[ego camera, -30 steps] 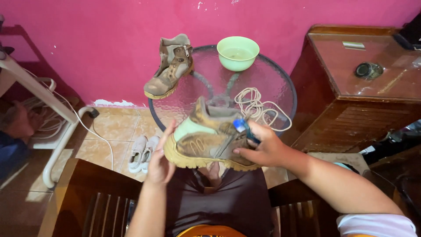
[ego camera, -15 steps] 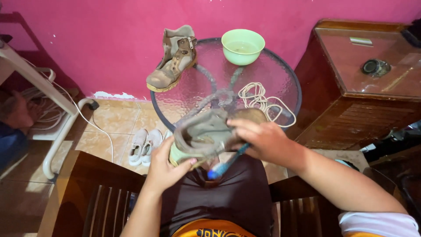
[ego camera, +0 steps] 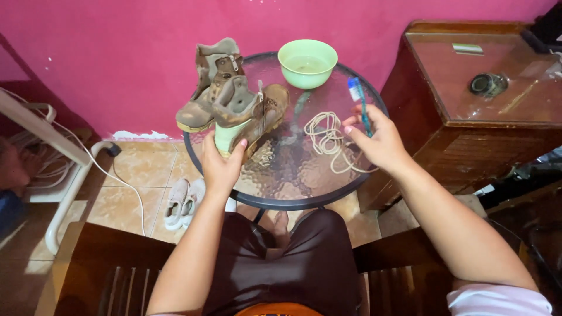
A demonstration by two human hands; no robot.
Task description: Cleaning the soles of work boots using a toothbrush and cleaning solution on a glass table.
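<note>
My left hand (ego camera: 221,165) is clamped on the muddy tan leather boot (ego camera: 249,114) w/ pale-green heel, on the round glass table (ego camera: 293,181) beside its twin boot (ego camera: 205,88). Right hand (ego camera: 377,143) pinches a blue toothbrush (ego camera: 358,99) over the coiled cream laces (ego camera: 328,137). Risk: boot tips off table's edge if my grip slackens.

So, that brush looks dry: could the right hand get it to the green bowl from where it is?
Probably yes: the right hand holds the toothbrush up near the green bowl, with only bare glass table between them.

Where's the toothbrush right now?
In the head view, the blue toothbrush is upright in the right hand, over the glass table's right side, above the laces.
</note>
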